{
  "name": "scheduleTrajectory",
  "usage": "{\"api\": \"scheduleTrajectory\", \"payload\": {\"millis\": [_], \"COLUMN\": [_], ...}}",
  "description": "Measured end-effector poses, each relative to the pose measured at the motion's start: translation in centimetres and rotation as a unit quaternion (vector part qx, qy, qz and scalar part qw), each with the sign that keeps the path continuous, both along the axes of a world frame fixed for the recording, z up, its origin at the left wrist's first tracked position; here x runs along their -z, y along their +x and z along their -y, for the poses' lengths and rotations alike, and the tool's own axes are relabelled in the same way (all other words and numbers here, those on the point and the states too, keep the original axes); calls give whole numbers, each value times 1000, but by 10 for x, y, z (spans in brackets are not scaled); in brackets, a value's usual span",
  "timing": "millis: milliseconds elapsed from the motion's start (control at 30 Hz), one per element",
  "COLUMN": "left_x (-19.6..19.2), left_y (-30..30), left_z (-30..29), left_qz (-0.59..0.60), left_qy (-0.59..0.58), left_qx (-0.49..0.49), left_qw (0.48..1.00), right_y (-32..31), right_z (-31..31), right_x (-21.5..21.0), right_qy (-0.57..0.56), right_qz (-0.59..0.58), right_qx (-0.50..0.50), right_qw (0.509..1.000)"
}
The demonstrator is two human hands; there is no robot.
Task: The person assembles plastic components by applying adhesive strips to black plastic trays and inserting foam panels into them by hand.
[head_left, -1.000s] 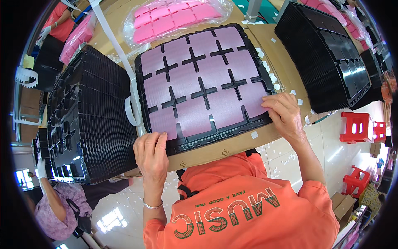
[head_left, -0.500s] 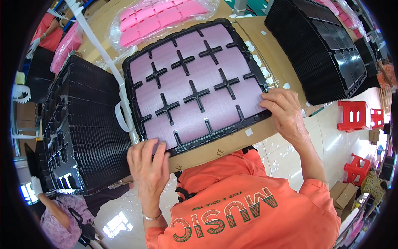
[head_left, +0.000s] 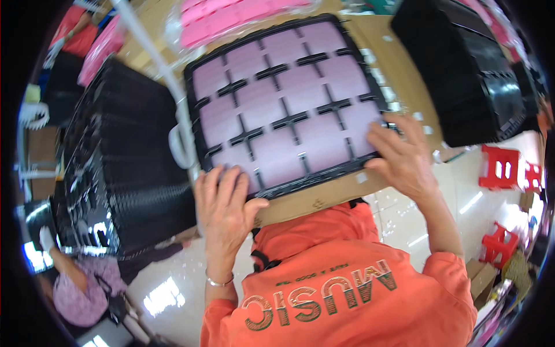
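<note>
Tray: black moulded plastic tray (head_left: pixel 277 55) with a grid of square pockets, each pocket filled with a pale pink flat piece; it lies on the brown cardboard-topped table (head_left: pixel 324 196), near its front edge.
Left hand: left hand (head_left: pixel 226 209) lies palm down on the tray's near left corner, fingers spread flat over the rim and the nearest pocket, thumb hooked at the table edge; grip is open and flat, pressing rather than clasping.
Right hand: right hand (head_left: pixel 400 155) covers the tray's near right corner, fingers splayed over the rim and the last pocket; grip likewise open, nothing enclosed.
Left surroundings: tall stack of black plastic trays (head_left: pixel 124 168) stands just beside the tray; a white looped strap (head_left: pixel 176 144) lies between them.
Right surroundings: second stack of black plastic trays (head_left: pixel 462 69) sits on the table's far right, apart from the hands.
Beyond: bag of bright pink pieces (head_left: pixel 231 17) behind the tray; red plastic stools (head_left: pixel 502 169) on the floor.
Step in hand: judged to be seating or squaring the filled tray with both palms.
Next move calls for: even pressure at both corners, or fingers curled under the rim to lift it level, so no pieces shift.
</note>
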State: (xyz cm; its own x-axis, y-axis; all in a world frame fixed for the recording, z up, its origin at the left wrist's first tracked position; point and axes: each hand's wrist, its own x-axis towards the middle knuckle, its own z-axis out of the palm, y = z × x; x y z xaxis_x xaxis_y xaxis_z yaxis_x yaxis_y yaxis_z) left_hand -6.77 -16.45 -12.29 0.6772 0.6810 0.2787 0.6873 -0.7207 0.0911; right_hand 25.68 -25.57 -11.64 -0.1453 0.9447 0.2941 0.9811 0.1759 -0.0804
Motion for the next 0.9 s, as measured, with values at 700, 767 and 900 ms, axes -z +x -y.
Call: {"api": "scheduleTrajectory", "payload": {"millis": [700,767,900], "left_x": [15,1,-26], "left_y": [-5,-7,0], "left_z": [-3,-7,-42], "left_qz": [-1,8,111], "left_qy": [28,33,19], "left_qx": [-25,-50,-40], "left_qw": [999,998,993], "right_y": [1,3,21], "right_z": [-3,-7,-45], "right_x": [13,2,-23], "right_qy": [4,25,63], "right_qz": [3,2,-39], "right_qx": [7,21,-16], "right_qw": [1000,999,997]}}
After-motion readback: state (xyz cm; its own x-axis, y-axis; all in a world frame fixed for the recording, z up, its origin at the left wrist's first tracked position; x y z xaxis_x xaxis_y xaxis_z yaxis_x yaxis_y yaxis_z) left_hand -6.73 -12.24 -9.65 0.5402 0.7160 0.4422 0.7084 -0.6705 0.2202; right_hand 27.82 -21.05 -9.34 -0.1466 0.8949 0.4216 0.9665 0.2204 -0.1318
